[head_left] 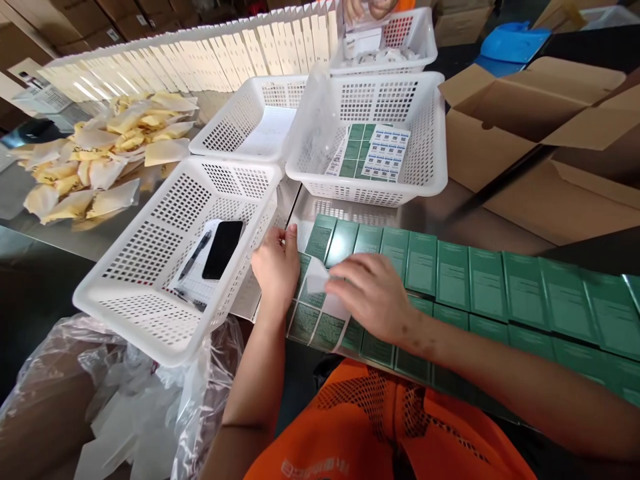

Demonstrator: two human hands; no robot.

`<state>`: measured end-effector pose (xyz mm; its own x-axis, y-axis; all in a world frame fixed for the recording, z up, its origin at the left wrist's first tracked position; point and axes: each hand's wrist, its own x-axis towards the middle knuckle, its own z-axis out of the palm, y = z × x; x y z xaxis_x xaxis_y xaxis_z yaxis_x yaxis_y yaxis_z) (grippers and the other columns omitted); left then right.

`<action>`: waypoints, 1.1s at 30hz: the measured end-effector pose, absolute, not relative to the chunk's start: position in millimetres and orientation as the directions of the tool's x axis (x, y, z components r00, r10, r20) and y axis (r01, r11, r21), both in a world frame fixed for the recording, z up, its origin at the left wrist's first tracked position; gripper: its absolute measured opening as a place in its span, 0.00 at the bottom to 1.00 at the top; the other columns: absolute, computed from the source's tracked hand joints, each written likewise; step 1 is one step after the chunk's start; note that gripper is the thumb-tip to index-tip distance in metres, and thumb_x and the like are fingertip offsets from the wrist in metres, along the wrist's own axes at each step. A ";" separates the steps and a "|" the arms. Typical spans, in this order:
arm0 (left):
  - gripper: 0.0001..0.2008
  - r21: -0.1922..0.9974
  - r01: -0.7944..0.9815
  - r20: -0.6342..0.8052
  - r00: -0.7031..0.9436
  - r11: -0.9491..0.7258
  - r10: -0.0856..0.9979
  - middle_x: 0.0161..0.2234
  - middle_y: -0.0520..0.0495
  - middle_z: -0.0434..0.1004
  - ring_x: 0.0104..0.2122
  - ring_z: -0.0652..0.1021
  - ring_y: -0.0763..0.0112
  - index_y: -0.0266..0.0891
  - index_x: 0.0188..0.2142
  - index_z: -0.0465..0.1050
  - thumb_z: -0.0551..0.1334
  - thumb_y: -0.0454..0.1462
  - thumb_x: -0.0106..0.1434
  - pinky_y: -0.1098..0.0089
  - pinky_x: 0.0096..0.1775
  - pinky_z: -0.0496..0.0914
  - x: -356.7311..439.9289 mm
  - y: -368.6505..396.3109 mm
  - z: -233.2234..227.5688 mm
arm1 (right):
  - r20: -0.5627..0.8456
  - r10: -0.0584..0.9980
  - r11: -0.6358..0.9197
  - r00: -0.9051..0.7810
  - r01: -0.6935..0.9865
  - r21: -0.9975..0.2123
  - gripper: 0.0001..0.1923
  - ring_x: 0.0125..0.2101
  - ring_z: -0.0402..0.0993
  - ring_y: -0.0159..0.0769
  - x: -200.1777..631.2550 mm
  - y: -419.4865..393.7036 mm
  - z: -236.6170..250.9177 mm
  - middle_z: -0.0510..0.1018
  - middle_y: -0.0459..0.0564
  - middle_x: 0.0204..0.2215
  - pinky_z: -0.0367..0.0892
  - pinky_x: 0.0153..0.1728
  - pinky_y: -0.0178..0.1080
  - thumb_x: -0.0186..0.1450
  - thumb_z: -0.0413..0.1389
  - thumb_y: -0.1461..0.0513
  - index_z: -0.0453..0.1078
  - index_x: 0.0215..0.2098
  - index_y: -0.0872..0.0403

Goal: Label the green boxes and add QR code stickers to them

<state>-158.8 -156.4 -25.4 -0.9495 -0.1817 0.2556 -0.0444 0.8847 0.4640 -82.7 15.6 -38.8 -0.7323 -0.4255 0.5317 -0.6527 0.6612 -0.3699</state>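
A sheet of green labels (pixel 323 328) with pale gaps between them lies in front of me, over the near left end of the rows of green boxes (pixel 420 263). My right hand (pixel 373 293) is closed in a pinch on a small whitish label (pixel 316 276) that bends up above the sheet. Under its fingers a pale bare strip shows on the sheet. Along the sheet's left edge, my left hand (pixel 276 263) is closed with its fingers curled and the thumb pointing up. What those fingers hold, if anything, is hidden.
Left of my hands stands a white basket (pixel 175 293) with a phone (pixel 224 249) and pen. Another basket (pixel 367 190) holds label sheets. Yellowish packets (pixel 115 150), open cartons (pixel 540 120) and a lined waste box (pixel 135 413) surround this. Another person's hands (pixel 367 8) show at the top.
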 end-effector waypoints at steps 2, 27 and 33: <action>0.17 0.468 -0.052 0.251 -0.949 0.882 -0.189 0.21 0.50 0.71 0.22 0.70 0.66 0.41 0.29 0.71 0.55 0.46 0.70 0.68 0.30 0.55 -164.4 -162.8 -29.1 | 0.643 -0.554 0.474 -0.528 -0.836 -0.279 0.10 0.41 0.75 0.37 -71.4 15.8 -34.7 0.82 0.43 0.33 0.65 0.38 0.42 0.71 0.53 0.67 0.72 0.35 0.47; 0.15 0.508 0.192 -0.233 -0.908 0.839 0.349 0.23 0.49 0.71 0.27 0.71 0.65 0.41 0.26 0.69 0.57 0.41 0.69 0.67 0.32 0.58 -165.7 -144.0 -49.0 | -0.189 -0.014 0.478 -0.982 0.159 -0.864 0.15 0.20 0.70 0.32 -188.1 68.8 -73.7 0.77 0.45 0.21 0.65 0.24 0.37 0.56 0.68 0.50 0.79 0.30 0.53; 0.15 0.326 0.218 -0.308 -0.895 0.920 0.322 0.30 0.42 0.79 0.33 0.77 0.58 0.39 0.32 0.75 0.54 0.41 0.71 0.65 0.33 0.60 -163.3 -134.1 -45.6 | -0.157 -0.007 0.592 -0.988 0.123 -0.796 0.09 0.20 0.72 0.32 -188.6 63.6 -71.2 0.78 0.44 0.20 0.66 0.28 0.38 0.60 0.66 0.56 0.79 0.27 0.53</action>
<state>-163.3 -134.1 -45.6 -0.8954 0.3217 -0.3078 0.2184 0.9198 0.3261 -188.6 63.6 -71.2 -0.9875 -0.0066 -0.1574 0.1230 0.5920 -0.7965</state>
